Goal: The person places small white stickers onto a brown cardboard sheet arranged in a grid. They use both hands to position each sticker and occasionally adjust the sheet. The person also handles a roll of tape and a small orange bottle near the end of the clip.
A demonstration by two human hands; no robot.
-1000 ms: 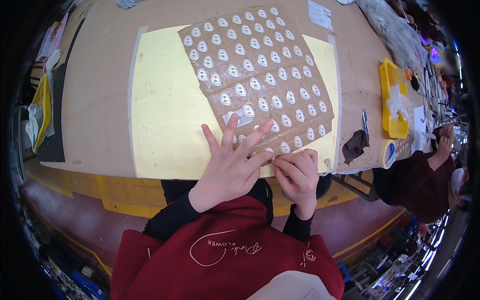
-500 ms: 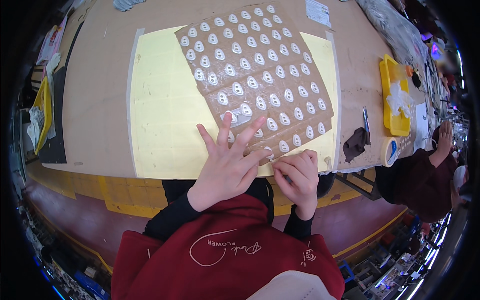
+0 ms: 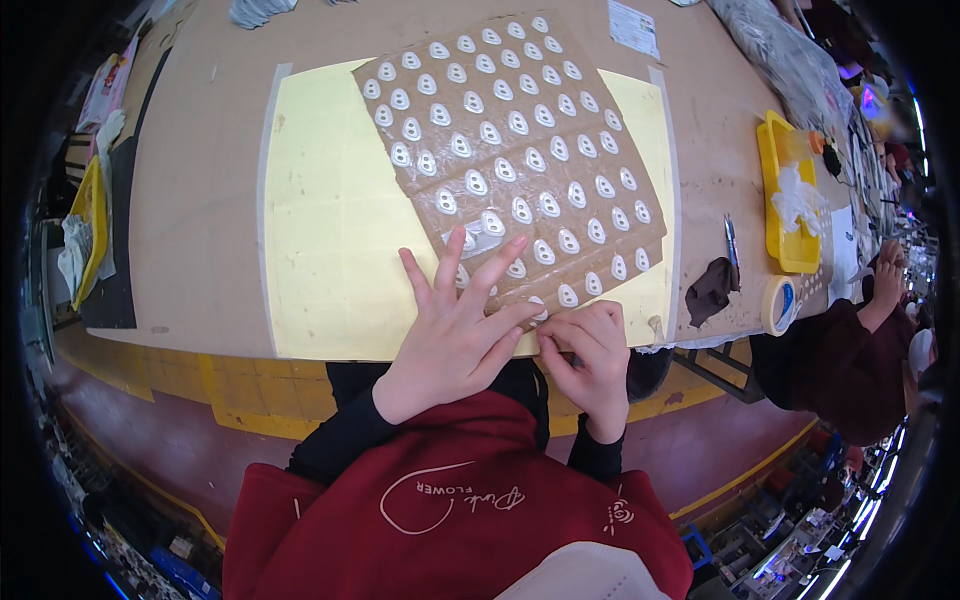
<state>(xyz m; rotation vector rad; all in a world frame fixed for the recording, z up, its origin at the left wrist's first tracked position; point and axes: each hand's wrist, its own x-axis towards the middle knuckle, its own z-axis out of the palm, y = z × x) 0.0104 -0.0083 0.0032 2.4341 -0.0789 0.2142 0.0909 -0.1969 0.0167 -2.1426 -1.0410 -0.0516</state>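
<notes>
A brown cardboard sheet (image 3: 520,170) lies tilted on yellow paper, with rows of small white oval pieces, each with two dark holes. My left hand (image 3: 447,330) rests on its near left corner, fingers spread, the index fingertip beside one white piece (image 3: 537,306) at the near edge. A clear film patch (image 3: 487,240) lies under or beside its other fingertips. Close to that same piece, my right hand (image 3: 588,362) has thumb and index pressed together. What sits between those fingertips is hidden or too small to make out.
Yellow paper (image 3: 335,220) is taped to the brown table. To the right are a yellow tray (image 3: 775,195) with a clear bag, a roll of tape (image 3: 777,303), a dark cloth (image 3: 709,292) and a pen-like tool (image 3: 731,242). Another person's arm (image 3: 880,300) is at far right.
My right hand has shifted slightly left, its fingertips still close to the near-edge piece. My left hand stays nearly in place, its fingers still spread.
</notes>
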